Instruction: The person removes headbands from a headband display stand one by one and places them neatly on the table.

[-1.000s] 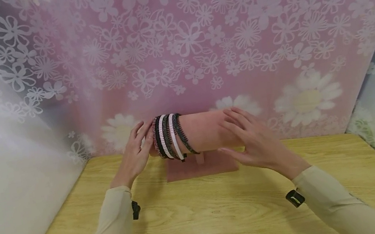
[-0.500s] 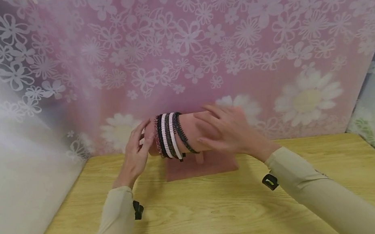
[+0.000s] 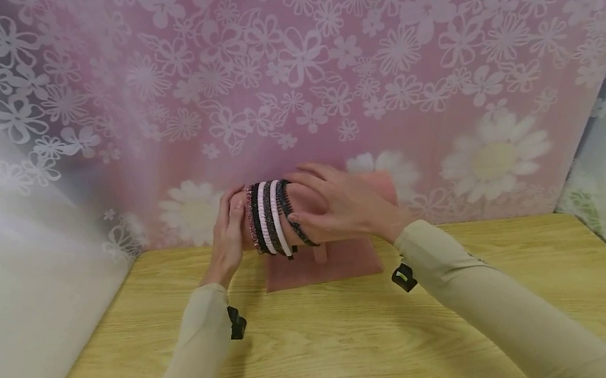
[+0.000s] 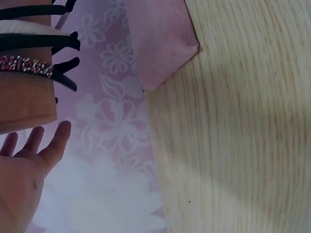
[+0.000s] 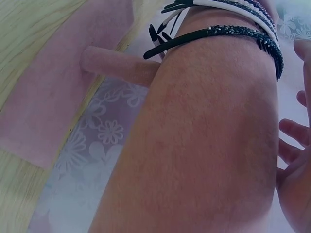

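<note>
Headbands [image 3: 263, 218] arch over the pink roll [image 5: 194, 141], left half. Probably light, springy; hold near the ends. Left hand [image 3: 225, 237] fingers apart at roll's end, right hand [image 3: 343, 202] loosely spread over it; contact unclear. Left wrist view shows pink glitter band [image 4: 24, 64]'s free tip; head view doesn't.

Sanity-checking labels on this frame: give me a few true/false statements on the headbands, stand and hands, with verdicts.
1. The headbands sit around the roll of the stand. True.
2. They are bunched at the roll's right end. False: they are toward its left end.
3. The right hand reaches over the roll. True.
4. The stand lies tipped over. False: it is upright, its base on the table.
5. All the headbands are black. False: two are white.
6. The left hand is by the roll's left end. True.
</note>
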Demonstrator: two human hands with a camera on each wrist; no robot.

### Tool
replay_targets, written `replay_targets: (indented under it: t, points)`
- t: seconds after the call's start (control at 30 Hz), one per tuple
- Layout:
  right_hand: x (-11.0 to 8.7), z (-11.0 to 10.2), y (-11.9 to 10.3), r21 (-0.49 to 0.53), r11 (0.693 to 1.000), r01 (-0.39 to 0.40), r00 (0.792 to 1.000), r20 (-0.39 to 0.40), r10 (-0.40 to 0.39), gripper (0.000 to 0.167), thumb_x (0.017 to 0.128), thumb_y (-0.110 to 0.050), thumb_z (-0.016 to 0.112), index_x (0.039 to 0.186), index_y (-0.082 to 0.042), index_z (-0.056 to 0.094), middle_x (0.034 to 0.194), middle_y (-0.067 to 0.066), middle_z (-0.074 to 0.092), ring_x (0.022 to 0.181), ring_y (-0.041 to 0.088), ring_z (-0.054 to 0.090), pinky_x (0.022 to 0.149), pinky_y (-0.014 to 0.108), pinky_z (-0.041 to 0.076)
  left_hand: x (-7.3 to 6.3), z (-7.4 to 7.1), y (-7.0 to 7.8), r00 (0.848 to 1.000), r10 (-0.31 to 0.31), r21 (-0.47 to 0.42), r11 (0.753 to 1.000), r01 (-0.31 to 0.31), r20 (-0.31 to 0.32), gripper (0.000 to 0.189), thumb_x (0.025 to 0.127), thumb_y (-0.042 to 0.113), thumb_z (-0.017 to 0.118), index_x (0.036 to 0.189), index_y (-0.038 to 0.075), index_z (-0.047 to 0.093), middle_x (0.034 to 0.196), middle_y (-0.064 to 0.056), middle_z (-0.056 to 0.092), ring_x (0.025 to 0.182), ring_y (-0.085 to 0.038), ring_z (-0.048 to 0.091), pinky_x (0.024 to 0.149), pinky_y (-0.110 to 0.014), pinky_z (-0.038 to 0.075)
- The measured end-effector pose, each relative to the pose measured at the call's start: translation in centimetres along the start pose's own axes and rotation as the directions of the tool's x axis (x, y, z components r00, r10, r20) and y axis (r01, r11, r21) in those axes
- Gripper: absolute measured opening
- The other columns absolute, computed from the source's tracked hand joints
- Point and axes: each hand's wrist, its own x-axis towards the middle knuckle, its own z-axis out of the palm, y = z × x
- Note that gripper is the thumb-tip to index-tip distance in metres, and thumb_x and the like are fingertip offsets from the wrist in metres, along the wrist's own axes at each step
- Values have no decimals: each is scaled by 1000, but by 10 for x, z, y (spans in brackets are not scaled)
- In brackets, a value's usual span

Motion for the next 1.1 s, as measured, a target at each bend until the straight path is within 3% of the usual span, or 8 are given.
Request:
replay_targets:
  t: [0.23, 0.47, 0.83, 1.1]
  points:
    - [8, 5, -3, -48, 996, -81, 995, 61, 84, 74, 94, -64, 57, 156, -26, 42, 158, 6, 46, 145, 28, 44, 116, 55, 39, 2, 7, -2, 998, -1, -36, 999, -1, -56, 48, 109, 46, 33, 152, 28, 43, 156, -9, 47, 138, -36, 48, 116, -59, 34]
    - [13, 7, -7, -117, 979, -168, 971, 150, 185, 76, 94, -72, 50, 159, -36, 35, 161, 3, 44, 146, 29, 44, 117, 58, 33, 3, 9, -3, 995, 19, -12, 1000, -20, -98, 49, 107, 51, 33, 147, 27, 47, 149, -8, 54, 130, -33, 54, 112, -56, 39]
    - [16, 7, -9, -106, 974, -199, 956, 198, 217, 76, 92, -73, 53, 155, -32, 41, 161, -1, 44, 144, 29, 44, 113, 57, 35, 0, 9, -8, 998, -28, -31, 999, 26, -63, 51, 107, 52, 29, 152, 34, 44, 156, 2, 48, 139, -28, 48, 116, -56, 35]
    - [16, 4, -8, -78, 972, -223, 952, 196, 234, 77, 90, -72, 55, 155, -35, 38, 159, -7, 46, 141, 27, 46, 114, 55, 33, 4, 9, -8, 996, -10, -44, 999, 6, -86, 49, 107, 49, 30, 149, 30, 47, 153, -4, 51, 134, -31, 51, 115, -55, 36]
